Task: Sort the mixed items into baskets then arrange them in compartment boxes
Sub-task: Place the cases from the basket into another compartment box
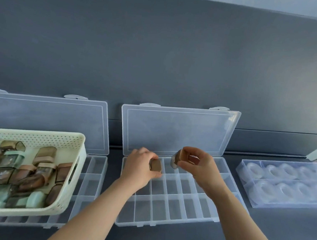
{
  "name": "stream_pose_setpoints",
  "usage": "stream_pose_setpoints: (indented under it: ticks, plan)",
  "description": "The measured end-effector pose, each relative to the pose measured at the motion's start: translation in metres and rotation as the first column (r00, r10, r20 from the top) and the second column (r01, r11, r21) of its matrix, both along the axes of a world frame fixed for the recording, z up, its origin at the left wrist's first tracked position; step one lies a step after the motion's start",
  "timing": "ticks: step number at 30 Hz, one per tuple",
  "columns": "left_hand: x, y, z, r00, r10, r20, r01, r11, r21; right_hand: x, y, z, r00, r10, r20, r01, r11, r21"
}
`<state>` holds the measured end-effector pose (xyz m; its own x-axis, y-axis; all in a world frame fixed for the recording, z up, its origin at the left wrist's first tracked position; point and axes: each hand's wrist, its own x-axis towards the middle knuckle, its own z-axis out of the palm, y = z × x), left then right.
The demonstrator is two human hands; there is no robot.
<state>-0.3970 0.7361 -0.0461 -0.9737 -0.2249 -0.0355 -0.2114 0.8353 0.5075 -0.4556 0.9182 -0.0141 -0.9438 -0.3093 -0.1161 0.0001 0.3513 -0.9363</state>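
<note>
My forearms come up from the bottom edge over the dark table (167, 239).

Far left, the basket (41, 136) sits on top of the left box (92, 182), covering most of its compartments. It is packed with small brown and mint cases lying at all angles. That box's lid (48, 120) stands open behind it, against the wall.

Next comes the middle box (167, 211), open as well, its own lid (175, 132) leaning back on the wall. Its visible compartments hold nothing.

My left hand (138, 165) hangs low over the back-left corner of this box, fingers curled around a brown case (155, 165). I cannot tell whether the case touches the box.

My right hand (201, 165) hovers above the back row, near the middle. Thumb below and fingers on top, it pinches a capped case (179, 159), smoky cap pointing left, clear of the box.

Far right, well apart, lies a clear tray (244, 166) of pale rounded pieces, too blurred to name.
</note>
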Motion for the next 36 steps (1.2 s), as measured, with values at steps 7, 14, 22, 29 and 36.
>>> stream_pose_setpoints:
  ticks: [7,14,22,29,36]
  plan:
    - [0.007,-0.010,0.000,0.999,0.041,-0.025,-0.041,0.999,0.004,-0.006,-0.008,-0.012,0.958,0.245,-0.150,-0.190,0.931,0.312]
    - [0.018,-0.019,0.001,0.999,0.052,0.015,-0.051,0.997,-0.062,-0.009,-0.016,-0.022,0.912,0.384,-0.145,-0.272,0.829,0.488]
    - [0.020,-0.017,0.007,1.000,0.018,0.001,-0.018,0.999,-0.040,-0.009,-0.014,-0.024,0.912,0.385,-0.143,-0.256,0.805,0.536]
    - [0.059,-0.040,0.052,0.984,0.049,-0.169,-0.066,0.993,-0.097,0.019,-0.045,0.008,0.863,0.374,-0.339,-0.178,0.854,0.489]
    - [0.149,-0.141,0.099,0.950,0.218,-0.224,-0.254,0.956,-0.145,0.068,-0.129,0.051,0.788,0.489,-0.374,-0.348,0.855,0.386]
